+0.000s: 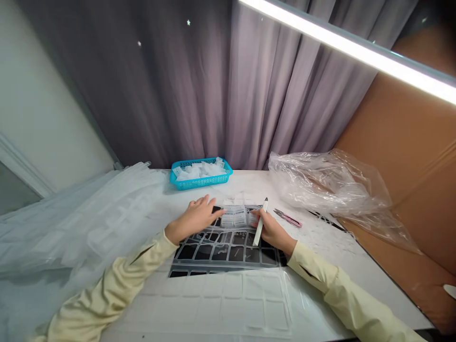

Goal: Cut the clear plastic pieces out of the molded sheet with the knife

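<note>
A dark sheet with a grid of cut-out rectangles lies on the white table in front of me. My left hand rests flat on its far left part, fingers spread. My right hand holds a white pen-like tool upright over the sheet's right side. Between the two hands lie small clear packets, and my right fingertips touch their edge.
A blue basket of small white pieces stands at the back. Pink-handled scissors lie right of my hand. A crumpled clear plastic bag and brown cardboard fill the right; translucent film covers the left.
</note>
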Demonstrator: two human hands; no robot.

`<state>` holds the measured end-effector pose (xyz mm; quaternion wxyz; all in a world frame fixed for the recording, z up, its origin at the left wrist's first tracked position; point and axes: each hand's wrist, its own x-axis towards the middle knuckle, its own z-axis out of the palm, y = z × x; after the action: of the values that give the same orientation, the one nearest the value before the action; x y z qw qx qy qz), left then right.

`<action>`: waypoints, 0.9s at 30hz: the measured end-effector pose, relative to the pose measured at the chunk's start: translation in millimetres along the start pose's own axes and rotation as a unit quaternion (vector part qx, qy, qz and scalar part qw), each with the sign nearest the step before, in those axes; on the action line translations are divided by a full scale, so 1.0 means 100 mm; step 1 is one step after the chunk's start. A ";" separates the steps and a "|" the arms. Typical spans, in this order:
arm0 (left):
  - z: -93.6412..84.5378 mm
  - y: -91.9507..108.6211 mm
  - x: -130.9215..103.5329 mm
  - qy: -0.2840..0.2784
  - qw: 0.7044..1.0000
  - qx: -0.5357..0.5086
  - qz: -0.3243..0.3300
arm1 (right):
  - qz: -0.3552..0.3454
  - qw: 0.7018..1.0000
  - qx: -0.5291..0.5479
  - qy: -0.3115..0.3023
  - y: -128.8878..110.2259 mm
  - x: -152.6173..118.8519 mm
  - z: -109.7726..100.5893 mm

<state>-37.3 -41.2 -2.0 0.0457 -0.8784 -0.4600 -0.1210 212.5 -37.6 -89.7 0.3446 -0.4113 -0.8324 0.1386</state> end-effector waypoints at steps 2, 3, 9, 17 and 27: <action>0.19 -0.26 0.08 0.000 0.999 0.006 -0.038 | 0.005 1.000 0.002 -0.010 -0.01 0.00 -0.01; 0.27 -0.35 0.10 0.001 0.998 0.009 -0.056 | 0.007 1.000 0.003 -0.017 -0.01 0.00 -0.02; 0.53 -0.45 0.11 0.014 0.994 0.048 -0.098 | 0.023 0.998 0.037 -0.048 0.01 0.03 -0.17; 0.13 -0.66 0.13 -0.052 0.994 0.054 -0.085 | 0.056 0.990 0.120 -0.044 -0.22 0.04 -0.28; -0.09 -0.11 0.19 -0.078 0.993 0.003 0.090 | 0.323 0.860 0.394 -0.031 -0.34 0.03 -0.40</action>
<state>-37.3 -21.4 11.0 0.0227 -0.9227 -0.3820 -0.0462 218.8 -59.1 -41.5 0.3881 -0.4828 -0.5388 0.5709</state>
